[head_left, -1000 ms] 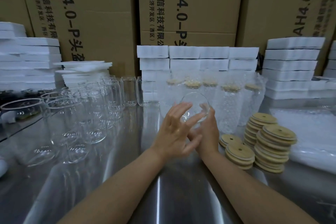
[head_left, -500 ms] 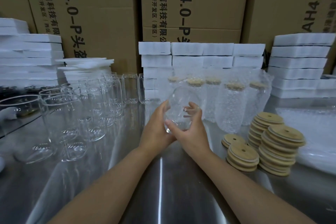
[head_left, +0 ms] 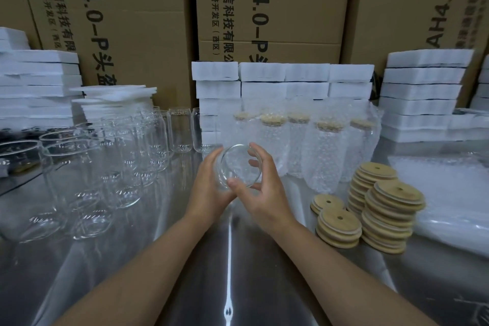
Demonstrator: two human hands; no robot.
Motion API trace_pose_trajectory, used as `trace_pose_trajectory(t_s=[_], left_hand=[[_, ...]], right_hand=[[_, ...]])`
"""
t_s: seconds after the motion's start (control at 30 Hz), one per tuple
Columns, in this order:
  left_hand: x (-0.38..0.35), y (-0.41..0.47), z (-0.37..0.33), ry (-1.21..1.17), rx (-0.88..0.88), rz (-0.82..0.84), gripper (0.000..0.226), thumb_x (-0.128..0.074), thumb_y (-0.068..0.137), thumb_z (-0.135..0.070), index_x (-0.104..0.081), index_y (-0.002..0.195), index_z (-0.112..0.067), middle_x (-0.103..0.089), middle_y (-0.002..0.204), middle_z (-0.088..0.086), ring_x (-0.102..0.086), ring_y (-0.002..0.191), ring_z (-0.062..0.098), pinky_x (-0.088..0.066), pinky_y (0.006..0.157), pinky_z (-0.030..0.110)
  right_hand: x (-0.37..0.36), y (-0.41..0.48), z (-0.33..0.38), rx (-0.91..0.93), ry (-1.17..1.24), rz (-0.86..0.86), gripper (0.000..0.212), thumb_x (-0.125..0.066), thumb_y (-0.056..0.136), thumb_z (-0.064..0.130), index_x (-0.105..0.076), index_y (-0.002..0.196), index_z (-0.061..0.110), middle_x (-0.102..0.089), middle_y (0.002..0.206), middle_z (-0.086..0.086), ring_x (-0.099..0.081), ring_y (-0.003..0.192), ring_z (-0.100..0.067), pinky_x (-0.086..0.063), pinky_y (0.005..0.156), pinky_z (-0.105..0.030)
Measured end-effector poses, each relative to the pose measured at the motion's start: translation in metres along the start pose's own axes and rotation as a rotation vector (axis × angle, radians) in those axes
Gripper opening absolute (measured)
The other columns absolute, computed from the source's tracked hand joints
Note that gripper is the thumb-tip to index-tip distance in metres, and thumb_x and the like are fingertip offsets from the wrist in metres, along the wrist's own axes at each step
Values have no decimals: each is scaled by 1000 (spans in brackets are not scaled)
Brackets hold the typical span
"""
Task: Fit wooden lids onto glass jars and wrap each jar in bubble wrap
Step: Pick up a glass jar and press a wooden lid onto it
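A clear glass jar [head_left: 239, 165] is held above the steel table [head_left: 230, 259] in the middle, tilted so its round end faces me. My left hand [head_left: 209, 193] grips it from the left and below. My right hand [head_left: 260, 188] holds it from the right, thumb under the rim and fingers curled over the top. Several bare glass jars [head_left: 105, 167] stand at the left. Stacks of round wooden lids [head_left: 381, 204] with a small hole sit at the right. Several lidded jars in bubble wrap [head_left: 322, 148] stand behind the held jar.
Sheets of bubble wrap [head_left: 455, 198] lie at the far right. White foam pads [head_left: 420, 92] are stacked along the back and at the left [head_left: 39, 87]. Large cardboard boxes [head_left: 264, 8] form a wall behind everything.
The jar has been turned from upright between my hands to tilted with its round end toward me. My right hand's fingers moved over its top; both hands stayed near the table's middle.
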State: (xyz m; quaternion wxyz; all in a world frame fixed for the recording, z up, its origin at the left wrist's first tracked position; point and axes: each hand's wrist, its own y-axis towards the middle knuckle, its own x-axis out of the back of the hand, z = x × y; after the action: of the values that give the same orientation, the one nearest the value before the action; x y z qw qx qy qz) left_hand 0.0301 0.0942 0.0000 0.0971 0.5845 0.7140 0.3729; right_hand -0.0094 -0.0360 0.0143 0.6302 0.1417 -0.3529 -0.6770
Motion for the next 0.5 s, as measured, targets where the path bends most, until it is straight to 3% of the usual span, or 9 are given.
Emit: trace_pose_trajectory(t_s=[0.13, 0.27, 0.37, 0.5], left_hand=[[-1, 5, 4, 21, 0, 11, 72, -78, 67, -26, -52, 132, -13, -56, 132, 10, -53, 124, 26, -44, 102, 50], [0, 6, 5, 92, -16, 22, 67, -77, 73, -10, -51, 134, -12, -53, 137, 7, -50, 128, 23, -42, 105, 48], [5, 1, 6, 240, -46, -15, 75, -77, 73, -10, -46, 140, -17, -46, 146, 0, -43, 135, 19, -34, 111, 48], [9, -1, 4, 408, -89, -3, 79, -78, 74, -17, -41, 143, -24, -41, 149, -3, -36, 140, 19, -21, 116, 47]], right_hand=[[0, 0, 1, 14, -18, -11, 72, -64, 65, 64, -29, 128, 56, -34, 129, 34, -37, 120, 13, -47, 85, -14], [-4, 1, -2, 0, -21, -50, 82, -69, 60, 65, -37, 130, 37, -42, 127, 26, -42, 119, 9, -44, 95, -20], [-6, 2, 0, -78, 21, -65, 82, -71, 52, 69, -36, 120, 39, -45, 121, 25, -44, 116, 10, -39, 91, -11], [-5, 4, 2, -165, 51, -94, 72, -71, 47, 71, -35, 104, 46, -48, 114, 24, -46, 110, 14, -41, 86, -10]])
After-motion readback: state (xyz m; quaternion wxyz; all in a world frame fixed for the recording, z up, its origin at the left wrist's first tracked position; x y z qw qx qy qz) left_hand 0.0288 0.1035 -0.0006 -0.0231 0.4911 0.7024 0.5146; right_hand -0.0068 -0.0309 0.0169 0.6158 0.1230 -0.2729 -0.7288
